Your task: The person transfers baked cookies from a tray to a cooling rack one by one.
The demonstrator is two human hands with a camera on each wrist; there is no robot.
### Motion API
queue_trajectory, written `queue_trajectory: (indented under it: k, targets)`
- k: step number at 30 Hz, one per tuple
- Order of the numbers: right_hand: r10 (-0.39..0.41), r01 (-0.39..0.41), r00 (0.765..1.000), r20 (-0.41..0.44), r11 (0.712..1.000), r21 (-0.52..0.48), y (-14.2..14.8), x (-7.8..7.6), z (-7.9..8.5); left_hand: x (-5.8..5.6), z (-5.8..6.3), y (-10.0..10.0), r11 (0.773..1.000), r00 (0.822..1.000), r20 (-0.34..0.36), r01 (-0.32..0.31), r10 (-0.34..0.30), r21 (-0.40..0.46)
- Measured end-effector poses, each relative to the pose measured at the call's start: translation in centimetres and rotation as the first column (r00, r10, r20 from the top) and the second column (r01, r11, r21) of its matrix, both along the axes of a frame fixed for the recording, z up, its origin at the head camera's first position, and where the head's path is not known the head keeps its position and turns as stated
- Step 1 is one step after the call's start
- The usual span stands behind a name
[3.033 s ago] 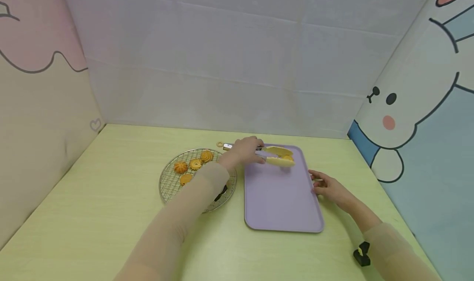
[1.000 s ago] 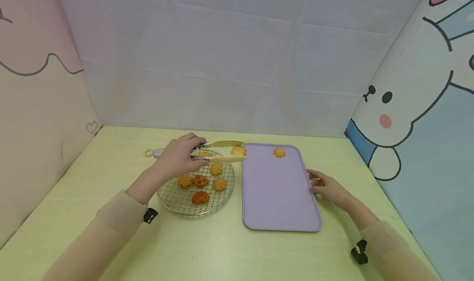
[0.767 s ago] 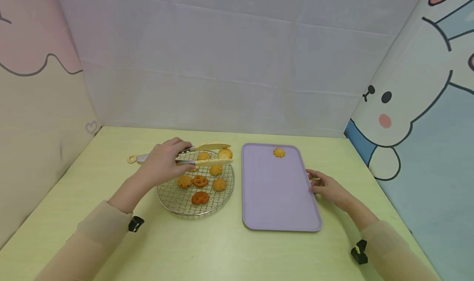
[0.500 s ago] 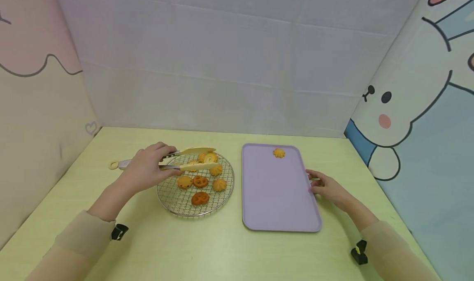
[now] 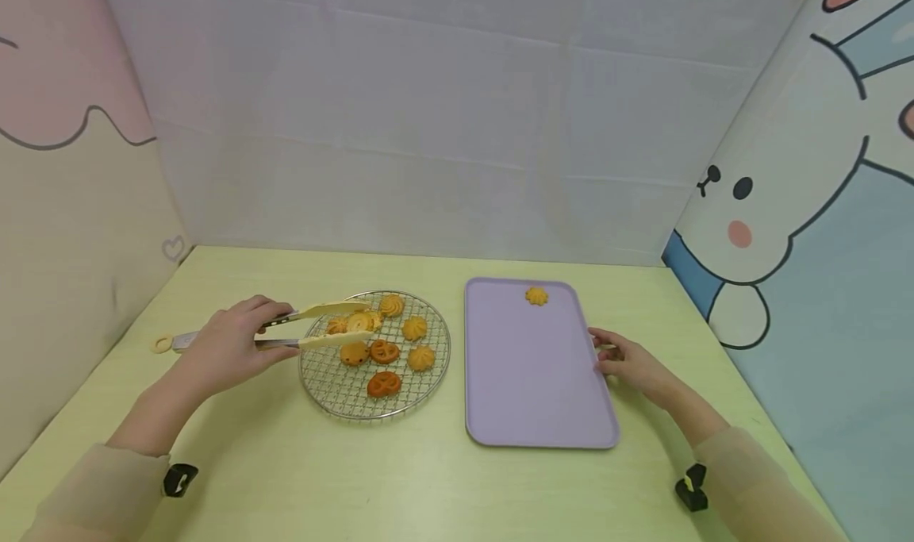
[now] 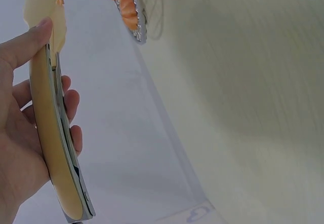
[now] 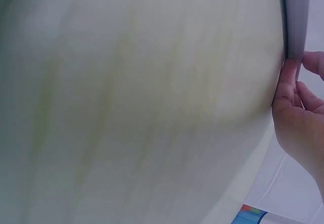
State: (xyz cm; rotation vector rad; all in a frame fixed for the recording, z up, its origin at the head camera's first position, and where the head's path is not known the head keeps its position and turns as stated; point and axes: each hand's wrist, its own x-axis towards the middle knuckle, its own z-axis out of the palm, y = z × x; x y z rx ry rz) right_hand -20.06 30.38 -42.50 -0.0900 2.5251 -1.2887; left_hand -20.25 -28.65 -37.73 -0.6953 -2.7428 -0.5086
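Note:
My left hand [image 5: 232, 342] grips a pair of tongs [image 5: 314, 342] with cream tips, at the left of the wire rack [image 5: 336, 405]. A round, pale-centred cookie [image 5: 359, 322] sits between the tips, over the rack's back left. In the left wrist view, my thumb and fingers wrap the tongs' handle [image 6: 45, 122]. On the rack lie several golden cookies [image 5: 421, 358] and two brown pretzels [image 5: 383, 384]. My right hand [image 5: 635, 370] holds the right edge of the lilac tray [image 5: 539, 383], thumb and finger at its rim in the right wrist view.
One golden cookie [image 5: 536, 295] lies near the tray's back edge. The pale wooden table [image 5: 400, 486] is bounded by a white back wall [image 5: 428, 129] and printed side panels, with a rabbit [image 5: 757, 209] on the right.
The tongs have moved from over the tray leftward to over the rack, a round cookie lately travelling between their tips. One golden cookie now rests on the tray. The right hand stayed put.

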Motion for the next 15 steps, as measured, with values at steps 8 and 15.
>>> queue_trajectory:
  k: [8,15]
  targets:
    - [0.004,-0.004,1.000,0.004,1.000,-0.011,0.1,0.0,0.0,0.4,-0.8,-2.4,0.998,1.000,-0.007,-0.012,0.011,-0.057]
    - [0.003,-0.003,1.000,0.004,1.000,0.002,0.1,-0.1,-0.2,0.5,-0.7,-3.6,0.992,0.998,0.051,-0.025,0.031,-0.122]
